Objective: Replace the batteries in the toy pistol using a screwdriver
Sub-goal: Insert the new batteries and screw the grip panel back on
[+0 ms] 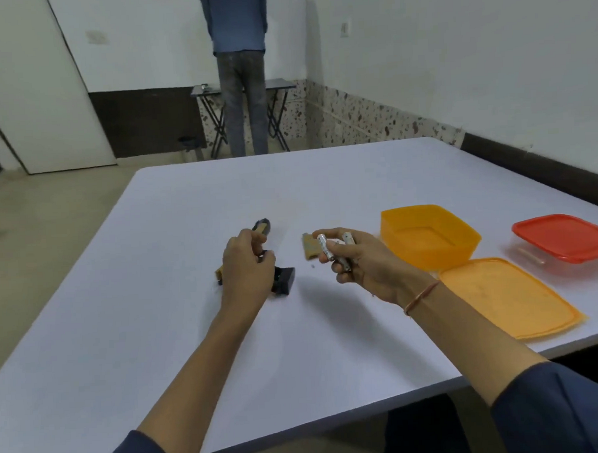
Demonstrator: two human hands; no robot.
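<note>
The black and tan toy pistol lies on the white table, mostly under my left hand, whose curled fingers grip its middle. Its muzzle end pokes out beyond my fingers. My right hand hovers just right of it and holds two silver batteries in curled fingers. A small tan battery cover lies on the table right behind those batteries. No screwdriver can be made out.
An open orange container stands to the right, its orange lid lying in front of it. A red-lidded container sits at the far right edge. A person stands at a folding table by the far wall.
</note>
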